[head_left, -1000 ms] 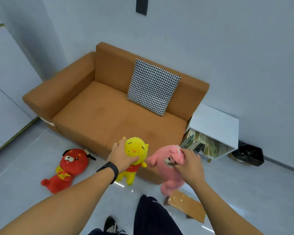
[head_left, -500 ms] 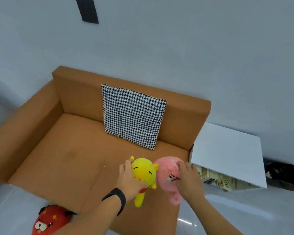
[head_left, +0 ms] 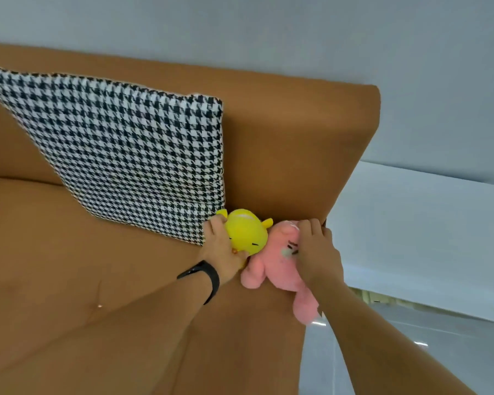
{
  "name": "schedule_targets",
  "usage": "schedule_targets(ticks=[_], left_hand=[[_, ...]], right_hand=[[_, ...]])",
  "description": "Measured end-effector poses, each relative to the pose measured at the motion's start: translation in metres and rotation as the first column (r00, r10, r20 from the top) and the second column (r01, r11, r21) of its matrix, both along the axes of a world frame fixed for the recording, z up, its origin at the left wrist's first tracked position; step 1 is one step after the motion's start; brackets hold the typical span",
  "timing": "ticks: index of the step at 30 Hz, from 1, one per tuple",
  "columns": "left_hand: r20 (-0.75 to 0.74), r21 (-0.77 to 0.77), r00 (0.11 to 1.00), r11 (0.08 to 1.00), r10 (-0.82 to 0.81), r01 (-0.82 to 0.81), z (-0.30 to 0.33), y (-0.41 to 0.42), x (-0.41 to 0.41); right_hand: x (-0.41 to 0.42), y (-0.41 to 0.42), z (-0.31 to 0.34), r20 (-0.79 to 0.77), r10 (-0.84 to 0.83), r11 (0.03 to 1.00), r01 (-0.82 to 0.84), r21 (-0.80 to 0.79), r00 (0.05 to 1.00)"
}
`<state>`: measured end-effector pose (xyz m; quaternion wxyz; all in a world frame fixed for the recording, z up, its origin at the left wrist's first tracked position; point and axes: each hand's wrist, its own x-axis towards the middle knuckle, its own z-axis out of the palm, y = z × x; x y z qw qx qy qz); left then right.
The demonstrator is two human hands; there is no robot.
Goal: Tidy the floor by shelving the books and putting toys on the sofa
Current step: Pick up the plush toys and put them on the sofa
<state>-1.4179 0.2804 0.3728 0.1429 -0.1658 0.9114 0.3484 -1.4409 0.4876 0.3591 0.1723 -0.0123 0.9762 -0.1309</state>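
Yellow and pink plush toys sit side by side on the seat of the brown sofa [head_left: 69, 266], near its right end, against the backrest. The yellow toy [head_left: 247, 233] lies at about 5 o'clock from the houndstooth cushion [head_left: 120, 149] and touches the cushion's lower corner. The left hand [head_left: 223, 249], with a black band [head_left: 204, 276] on the wrist, grips this toy from its left side, the fingers curled round the head. The pink toy [head_left: 271, 266] is just at 3 o'clock of the yellow one and touches it; its legs point toward 5 o'clock, and one foot hangs past the front edge of the seat. The right hand [head_left: 317, 249] holds the pink toy from above, the fingers bent over its head and face. At 3 o'clock of the sofa stands a white shelf unit [head_left: 417, 229]. Under its top, at the lower edge, some books [head_left: 380, 297] are partly visible.
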Motion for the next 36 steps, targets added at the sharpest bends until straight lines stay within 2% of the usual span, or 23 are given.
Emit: schedule_targets(ticks=[5, 12, 15, 19, 21, 22, 24, 29, 31, 34, 36], left_hand=[[0.067, -0.097, 0.996, 0.993, -0.054, 0.06, -0.043, -0.003, -0.05], [0.117, -0.056, 0.988, 0.992, -0.104, 0.111, -0.062, -0.009, -0.061], [0.058, 0.034, 0.996, 0.997, -0.068, 0.066, -0.059, -0.013, -0.051], [-0.051, 0.279, 0.996, 0.958, 0.074, -0.057, -0.03, -0.015, 0.004], [0.005, 0.328, 0.99, 0.935, 0.141, -0.135, -0.012, -0.022, 0.04], [0.079, 0.324, 0.984, 0.929, 0.161, -0.178, -0.008, -0.028, 0.056], [0.274, 0.278, 0.943, 0.923, 0.188, -0.265, 0.008, -0.053, 0.102], [0.519, 0.212, 0.836, 0.92, 0.181, -0.331, 0.044, -0.098, 0.198], [0.602, 0.208, 0.778, 0.904, 0.182, -0.373, 0.054, -0.118, 0.243], [0.629, 0.238, 0.746, 0.859, 0.219, -0.453, 0.054, -0.145, 0.304], [0.656, 0.262, 0.711, 0.807, 0.253, -0.529, 0.059, -0.165, 0.35]], right_hand=[[-0.021, 0.007, -0.052, -0.087, -0.062, 0.998, 0.061, -0.013, 0.994], [-0.032, -0.012, -0.084, -0.282, -0.052, 0.992, 0.083, 0.097, 0.958], [-0.033, -0.014, -0.086, -0.31, -0.018, 0.99, 0.061, 0.128, 0.95], [-0.027, -0.021, -0.064, -0.376, -0.044, 0.984, 0.105, 0.143, 0.926], [-0.011, -0.034, -0.039, -0.458, -0.067, 0.984, 0.136, 0.118, 0.887], [-0.003, -0.044, -0.026, -0.485, -0.084, 0.987, 0.139, 0.077, 0.87], [0.026, -0.073, 0.006, -0.437, -0.075, 0.996, 0.086, 0.006, 0.896], [0.103, -0.144, 0.046, -0.169, 0.088, 0.995, -0.096, -0.037, 0.982], [0.145, -0.18, 0.058, -0.119, 0.206, 0.975, -0.214, -0.063, 0.971], [0.203, -0.223, 0.072, -0.012, 0.332, 0.923, -0.328, -0.202, 0.943], [0.247, -0.251, 0.078, 0.131, 0.478, 0.867, -0.443, -0.226, 0.869]])
